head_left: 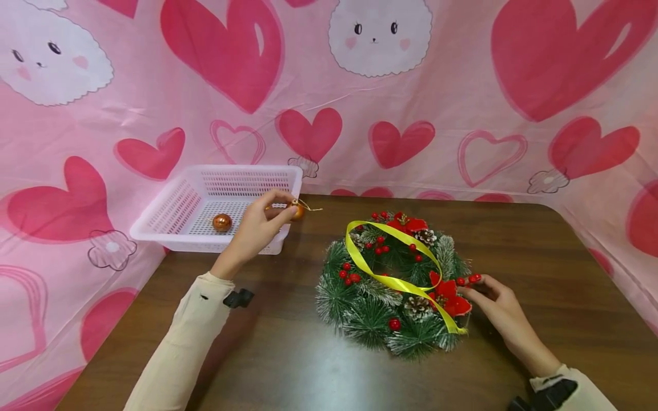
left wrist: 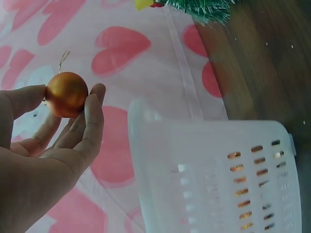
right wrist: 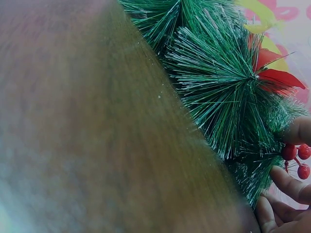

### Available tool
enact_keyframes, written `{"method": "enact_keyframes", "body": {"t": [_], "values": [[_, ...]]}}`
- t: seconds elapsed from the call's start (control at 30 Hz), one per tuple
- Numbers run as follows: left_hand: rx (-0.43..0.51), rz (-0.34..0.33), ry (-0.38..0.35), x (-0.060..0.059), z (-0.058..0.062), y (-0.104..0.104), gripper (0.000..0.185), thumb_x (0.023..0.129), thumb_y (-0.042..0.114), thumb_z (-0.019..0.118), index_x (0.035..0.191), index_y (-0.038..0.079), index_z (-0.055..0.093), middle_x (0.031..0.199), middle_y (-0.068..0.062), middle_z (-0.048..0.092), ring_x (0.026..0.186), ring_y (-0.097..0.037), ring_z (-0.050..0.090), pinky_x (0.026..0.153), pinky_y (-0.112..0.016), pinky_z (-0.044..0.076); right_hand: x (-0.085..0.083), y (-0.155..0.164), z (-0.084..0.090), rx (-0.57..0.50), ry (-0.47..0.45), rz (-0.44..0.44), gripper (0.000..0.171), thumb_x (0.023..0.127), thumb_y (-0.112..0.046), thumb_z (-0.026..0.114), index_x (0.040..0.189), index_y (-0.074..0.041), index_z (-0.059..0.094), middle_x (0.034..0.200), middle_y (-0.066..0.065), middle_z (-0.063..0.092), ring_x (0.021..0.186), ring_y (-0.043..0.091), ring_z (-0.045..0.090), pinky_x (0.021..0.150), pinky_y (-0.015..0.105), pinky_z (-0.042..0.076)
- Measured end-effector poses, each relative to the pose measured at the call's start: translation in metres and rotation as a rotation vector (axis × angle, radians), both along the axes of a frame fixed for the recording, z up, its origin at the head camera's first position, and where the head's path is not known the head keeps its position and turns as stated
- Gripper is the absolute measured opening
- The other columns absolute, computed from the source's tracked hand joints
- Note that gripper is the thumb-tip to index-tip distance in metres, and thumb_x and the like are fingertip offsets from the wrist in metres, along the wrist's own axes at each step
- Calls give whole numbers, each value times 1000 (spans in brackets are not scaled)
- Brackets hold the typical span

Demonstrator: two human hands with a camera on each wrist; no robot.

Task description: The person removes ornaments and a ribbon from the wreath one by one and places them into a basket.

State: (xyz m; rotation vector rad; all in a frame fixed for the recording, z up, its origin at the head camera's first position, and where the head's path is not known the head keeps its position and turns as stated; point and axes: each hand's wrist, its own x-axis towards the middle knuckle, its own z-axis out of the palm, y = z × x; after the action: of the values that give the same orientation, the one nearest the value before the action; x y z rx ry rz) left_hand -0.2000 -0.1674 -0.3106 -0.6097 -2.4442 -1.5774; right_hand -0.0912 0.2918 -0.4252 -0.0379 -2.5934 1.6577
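Observation:
Between the thumb and fingers of my left hand (head_left: 257, 228) is a matte orange-gold Christmas ball (left wrist: 67, 94), with a gold string loop at its top. That hand is above the right side of a white plastic basket (head_left: 177, 237). A green Christmas wreath (head_left: 370, 322) lies on the table, trimmed with red flowers (head_left: 448, 297), pinecones (head_left: 417, 307) and red berries. A yellow ribbon (head_left: 360, 257) is looped loosely over it. My right hand (head_left: 501, 311) grips the wreath's right edge beside a sprig of red berries (right wrist: 289, 152); the exact finger contact is partly hidden.
A shiny copper ball (head_left: 222, 222) lies inside the basket, and gold bits show through its side slots in the left wrist view. The brown wooden table (head_left: 288, 342) ends at a pink heart-patterned cloth (head_left: 452, 85) behind.

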Motion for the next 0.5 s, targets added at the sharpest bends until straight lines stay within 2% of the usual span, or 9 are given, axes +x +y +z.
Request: {"method": "enact_keyframes", "body": {"t": [0.13, 0.27, 0.37, 0.5], "values": [[27, -3, 1, 3, 0, -8, 27, 96, 17, 68, 117, 3, 62, 114, -13, 63, 99, -28, 71, 77, -42, 60, 0, 0, 0, 7, -4, -2, 31, 97, -26, 67, 109, 3, 62, 100, -11, 66, 89, 2, 61, 75, 17, 50], [42, 15, 41, 5, 1, -15, 26, 96, 14, 67, 117, 0, 62, 112, -13, 64, 99, -23, 68, 79, -28, 58, 0, 0, 1, 6, -6, -4, 32, 97, -26, 67, 109, 3, 62, 100, -12, 66, 90, 2, 60, 75, 17, 50], [34, 43, 82, 11, 8, -18, 25, 95, 9, 67, 115, -4, 62, 109, -16, 65, 98, -19, 64, 83, -17, 51, 0, 0, 1, 2, -2, -1, 31, 97, -26, 67, 109, 3, 63, 99, -12, 66, 89, 2, 60, 75, 17, 50], [23, 70, 91, 11, 9, -24, 25, 95, 10, 68, 116, -3, 62, 107, -16, 65, 99, -17, 61, 82, -17, 51, 0, 0, 1, -6, 5, 5, 30, 97, -25, 67, 108, 3, 62, 99, -11, 67, 90, 2, 61, 76, 17, 50]]}}
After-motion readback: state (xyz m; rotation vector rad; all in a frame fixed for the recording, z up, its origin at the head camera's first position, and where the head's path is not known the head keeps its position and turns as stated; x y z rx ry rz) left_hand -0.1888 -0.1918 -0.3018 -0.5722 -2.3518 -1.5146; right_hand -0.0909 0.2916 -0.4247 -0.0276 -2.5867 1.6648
